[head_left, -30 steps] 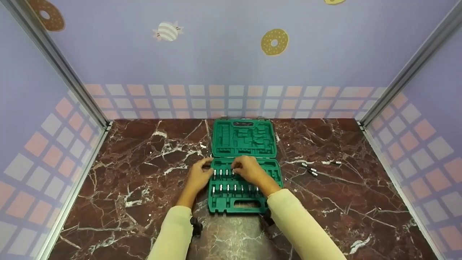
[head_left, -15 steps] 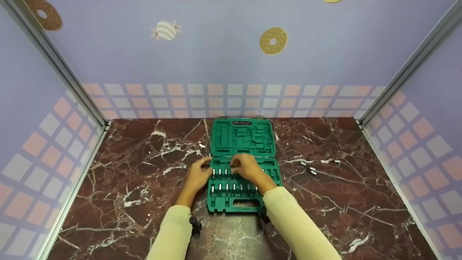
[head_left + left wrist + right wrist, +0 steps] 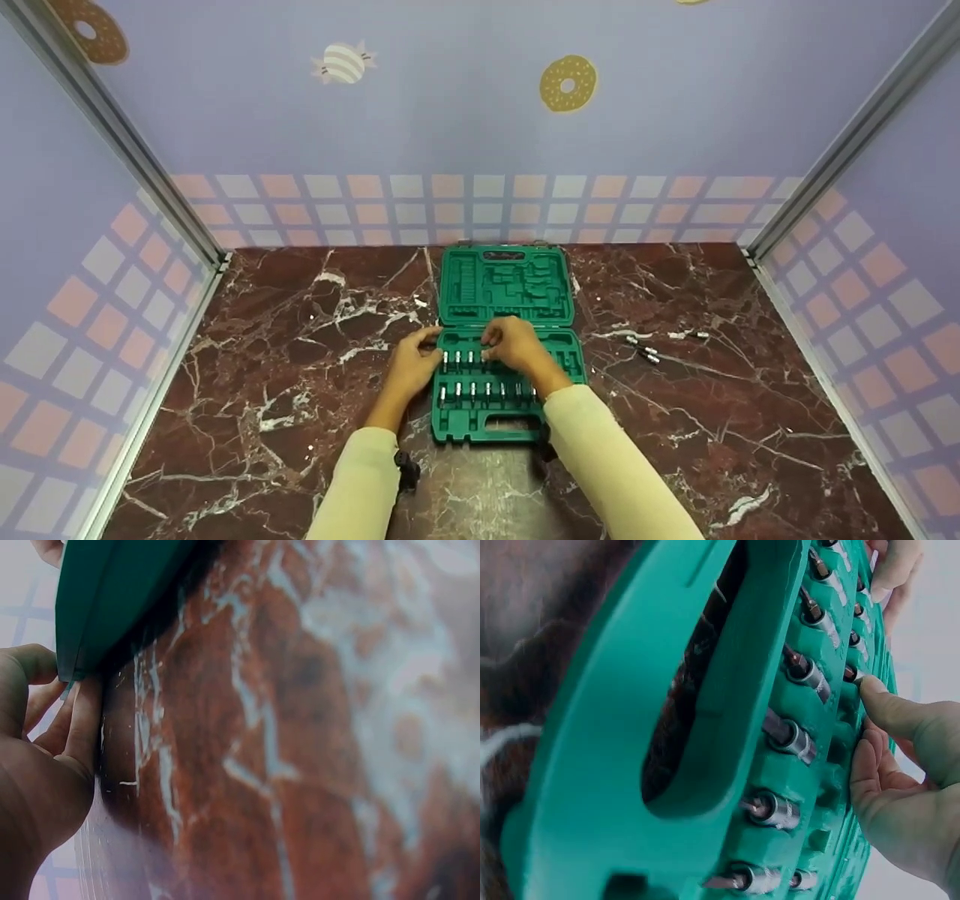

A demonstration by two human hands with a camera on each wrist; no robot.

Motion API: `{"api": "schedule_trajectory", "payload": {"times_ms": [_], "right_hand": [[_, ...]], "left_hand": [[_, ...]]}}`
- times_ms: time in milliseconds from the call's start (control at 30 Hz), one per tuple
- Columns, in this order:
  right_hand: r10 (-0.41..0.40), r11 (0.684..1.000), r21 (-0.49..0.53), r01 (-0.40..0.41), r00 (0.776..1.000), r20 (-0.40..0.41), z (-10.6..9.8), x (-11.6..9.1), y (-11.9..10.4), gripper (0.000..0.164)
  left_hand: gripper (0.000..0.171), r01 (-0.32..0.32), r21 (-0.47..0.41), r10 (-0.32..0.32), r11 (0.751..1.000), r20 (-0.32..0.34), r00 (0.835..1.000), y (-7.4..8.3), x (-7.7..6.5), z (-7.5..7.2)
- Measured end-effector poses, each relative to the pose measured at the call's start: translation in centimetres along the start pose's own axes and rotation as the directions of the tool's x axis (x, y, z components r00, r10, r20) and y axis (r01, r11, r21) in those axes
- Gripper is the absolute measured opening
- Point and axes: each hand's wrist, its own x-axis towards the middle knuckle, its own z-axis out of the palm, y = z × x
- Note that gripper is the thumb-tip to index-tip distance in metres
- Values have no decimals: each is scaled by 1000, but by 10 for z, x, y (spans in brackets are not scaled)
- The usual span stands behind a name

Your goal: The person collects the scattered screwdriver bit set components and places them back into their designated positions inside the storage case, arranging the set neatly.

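Observation:
A green plastic socket case (image 3: 459, 427) lies with its lid (image 3: 469, 289) folded back on the marbled table. Silver bit sockets (image 3: 473, 390) are set in two rows in its lower half. My left hand (image 3: 409, 367) holds the case's left edge, thumb on the rim; the left wrist view shows its fingers at the corner. Over the upper row, my right hand (image 3: 514, 346) pinches a bit socket (image 3: 852, 673) between thumb and fingers, at the end of the filled slots. Most of that socket is hidden by the thumb in the right wrist view.
Several loose bit sockets (image 3: 646, 352) lie on the table (image 3: 720, 435) to the right of the case, with another small socket (image 3: 701, 335) farther right. Patterned panels stand at the back and both sides. A black wrist device (image 3: 407, 471) sits by the left sleeve.
My right hand stays over the upper row, its fingers shifting only slightly around the bit socket. The left hand keeps its hold on the case edge. The view has tilted a little.

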Motion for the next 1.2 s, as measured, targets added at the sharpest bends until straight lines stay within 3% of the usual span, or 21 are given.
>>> {"api": "schedule_trajectory", "payload": {"times_ms": [233, 500, 767, 967, 1200], "right_hand": [[3, 999, 50, -2, 1000, -30, 1, -4, 0, 12], [-99, 995, -24, 99, 995, -7, 7, -11, 4, 8], [-162, 981, -114, 160, 987, -10, 9, -11, 2, 7], [-176, 979, -106, 174, 984, -8, 9, -10, 5, 7], [-114, 990, -79, 115, 993, 6, 6, -6, 3, 8]], "left_hand": [[41, -14, 12, 14, 1000, -8, 1000, -1, -1, 1], [40, 11, 42, -11, 999, -6, 1000, -2, -2, 2], [40, -7, 15, 7, 1000, -16, 1000, -1, -1, 0], [41, -6, 27, 7, 1000, -10, 1000, -3, -1, 0], [41, -3, 40, 3, 999, -11, 1000, -2, 0, 1]]}}
